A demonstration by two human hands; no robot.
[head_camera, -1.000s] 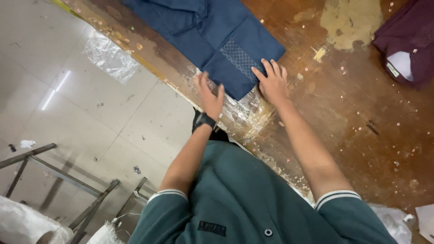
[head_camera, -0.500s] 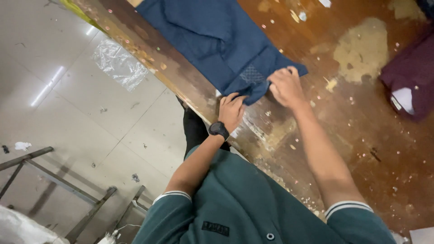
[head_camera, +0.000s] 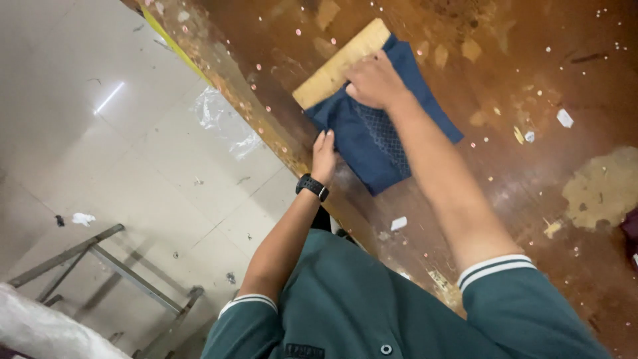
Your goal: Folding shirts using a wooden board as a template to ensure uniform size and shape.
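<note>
Right hand [head_camera: 375, 83] stretched forward on a nearly straight arm, palm down, fingers curled and pressing on the far end of a folded dark blue garment [head_camera: 385, 136], right where the cloth meets a flat wooden board [head_camera: 339, 63]. Whether gripping cloth or only pressing cannot be told. Left hand [head_camera: 323, 156] reaching up from a bent elbow, fingers straight and together, laid flat against the near left edge of the garment at the table's rim; open, not clenched. Black wristwatch [head_camera: 312, 187] on that wrist.

Garment lying between and under both hands, folded into a compact rectangle, a paler patterned panel running down its middle, its lower corner jutting toward the body. Board tucked partly under the garment's far end, slanting up and away from the left hand.

Beneath all this, a worn brown table [head_camera: 531, 199], scuffed, blotched with pale patches and dotted with small scraps of paper and light specks. Table edge running diagonally, trimmed with a yellow strip [head_camera: 166, 36] higher up. Left of the edge, pale tiled floor [head_camera: 80, 153] with a crumpled clear plastic sheet [head_camera: 226, 123] and a grey metal frame [head_camera: 113, 266] lower down. Green short sleeves with white-striped cuffs nearest the camera.
</note>
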